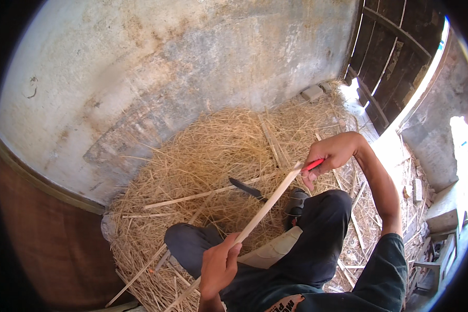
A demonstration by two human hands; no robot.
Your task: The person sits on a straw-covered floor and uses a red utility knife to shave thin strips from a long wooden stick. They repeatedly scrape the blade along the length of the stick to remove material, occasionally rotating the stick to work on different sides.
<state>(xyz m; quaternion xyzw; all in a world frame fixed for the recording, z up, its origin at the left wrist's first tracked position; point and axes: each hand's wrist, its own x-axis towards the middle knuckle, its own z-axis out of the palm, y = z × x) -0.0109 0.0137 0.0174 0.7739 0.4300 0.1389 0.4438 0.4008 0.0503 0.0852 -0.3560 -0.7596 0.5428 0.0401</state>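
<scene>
A long pale wooden strip (267, 208) slants across my lap, from the lower left up to the right. My left hand (218, 265) is closed round its lower part, near my left knee. At the strip's upper end, my right hand (330, 153) is bent down at the wrist, its fingers closed on a slim red object (313, 165). The red object lies against or close to the strip's tip; its exact kind is hidden by the fingers. Beyond the strip, a dark knife blade (247, 188) rests on the straw. A pale flat piece (273, 249) lies between my legs.
Straw (213, 145) covers the floor, with loose wooden strips (192, 198) scattered in it. A stained wall (203, 67) rises ahead. A brown panel (52, 229) stands at left. A block (312, 93) lies by the wall, near a dark plank door (395, 52).
</scene>
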